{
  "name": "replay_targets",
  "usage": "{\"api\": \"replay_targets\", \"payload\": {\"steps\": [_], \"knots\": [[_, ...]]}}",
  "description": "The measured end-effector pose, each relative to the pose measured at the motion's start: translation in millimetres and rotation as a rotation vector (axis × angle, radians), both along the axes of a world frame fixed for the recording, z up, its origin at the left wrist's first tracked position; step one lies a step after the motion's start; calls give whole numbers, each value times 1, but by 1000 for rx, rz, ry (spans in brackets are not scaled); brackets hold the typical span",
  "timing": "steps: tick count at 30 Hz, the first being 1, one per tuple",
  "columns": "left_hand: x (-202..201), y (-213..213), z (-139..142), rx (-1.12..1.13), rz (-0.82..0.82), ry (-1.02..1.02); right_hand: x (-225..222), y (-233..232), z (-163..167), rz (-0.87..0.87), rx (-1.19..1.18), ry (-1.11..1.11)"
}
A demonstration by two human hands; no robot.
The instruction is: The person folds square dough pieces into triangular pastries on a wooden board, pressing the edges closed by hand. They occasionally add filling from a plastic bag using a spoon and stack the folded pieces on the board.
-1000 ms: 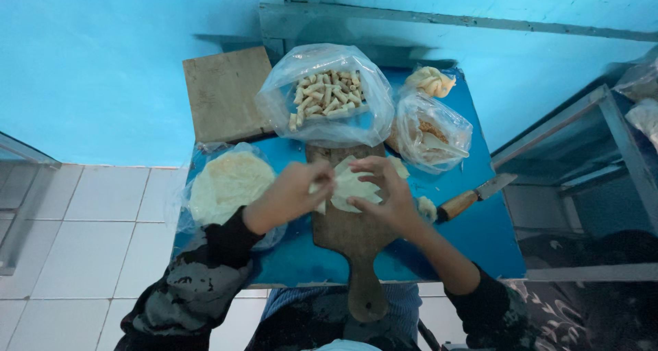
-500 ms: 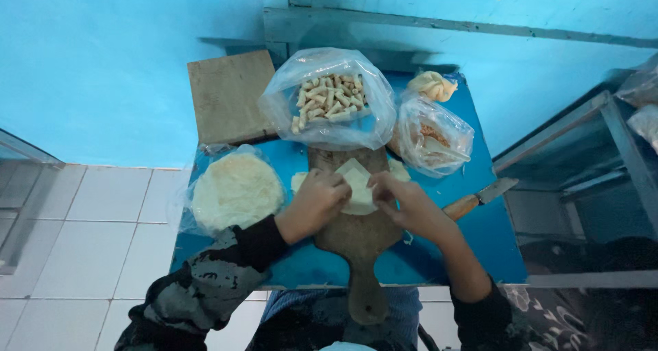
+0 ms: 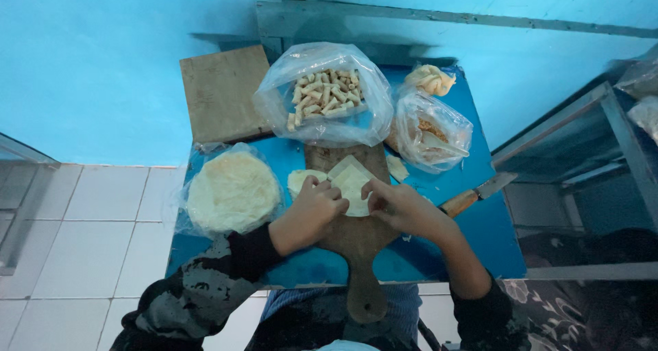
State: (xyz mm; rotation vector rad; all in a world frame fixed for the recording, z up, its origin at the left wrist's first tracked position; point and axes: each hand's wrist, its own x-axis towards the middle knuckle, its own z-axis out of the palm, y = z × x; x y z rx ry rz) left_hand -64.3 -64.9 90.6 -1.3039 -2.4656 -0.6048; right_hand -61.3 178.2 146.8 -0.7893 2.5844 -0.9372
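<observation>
Both hands meet over the brown wooden paddle board (image 3: 356,238): left hand (image 3: 312,210) and right hand (image 3: 401,206) pinch the pale folded pastry sheet (image 3: 351,185), seemingly by its edges; the wooden-handled knife (image 3: 476,195) lies nearby.

Blue table (image 3: 480,241) bearing boards (image 3: 223,94), bags (image 3: 322,97), a knife (image 3: 473,197).

Two plastic bags (image 3: 322,104) (image 3: 432,128) block the far side of the table (image 3: 493,241). A knife (image 3: 476,195) lies on the right, and a stack of wrappers (image 3: 233,192) fills the left. Bare table stays open at the near right corner.
</observation>
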Motion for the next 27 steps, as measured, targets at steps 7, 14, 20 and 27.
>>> {"api": "replay_targets", "payload": {"steps": [7,14,20,27], "knots": [[-5,-2,3,322,-64,-317,-2,5,-7,1,-352,110],[-15,15,-27,825,-201,-1288,3,2,-33,102,-430,371],[-21,15,-41,927,-235,-1337,-1,-1,-38,-78,-694,234],[-20,8,-37,758,-269,-1126,-11,9,-38,-109,-740,-561]]}}
